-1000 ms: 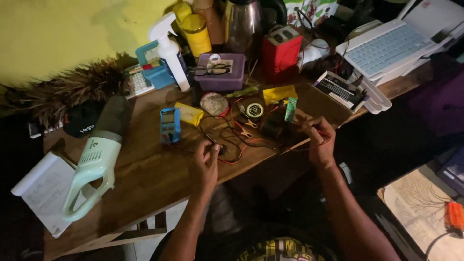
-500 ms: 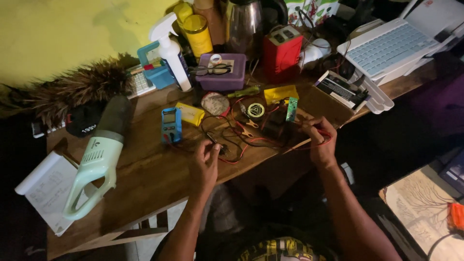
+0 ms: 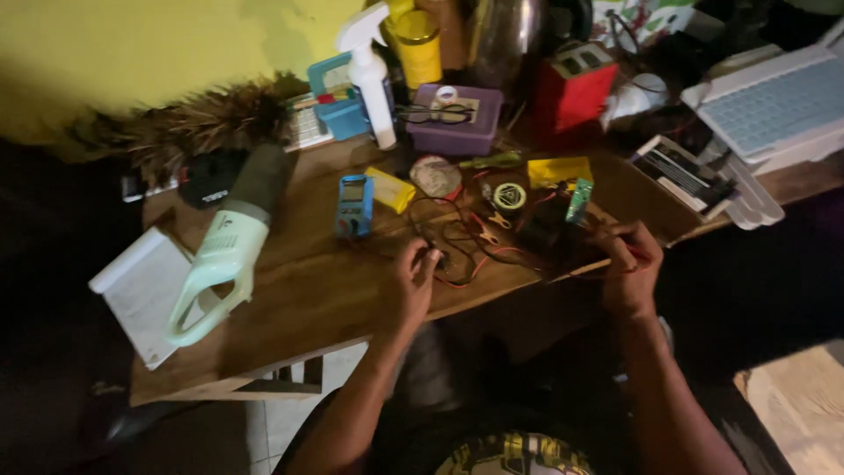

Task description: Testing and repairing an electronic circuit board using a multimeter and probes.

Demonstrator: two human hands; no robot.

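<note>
Head view, left hand fingers pinching wires, right hand fingers gripping red lead.

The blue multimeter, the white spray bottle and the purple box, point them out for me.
blue multimeter [image 3: 354, 204], head view, middle of its face.
white spray bottle [image 3: 376, 92], head view, on its body.
purple box [image 3: 453, 134], head view, its front wall.

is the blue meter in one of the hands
No, the blue meter lies on the table, apart from the left hand and the right hand, which are at the wires.
</note>
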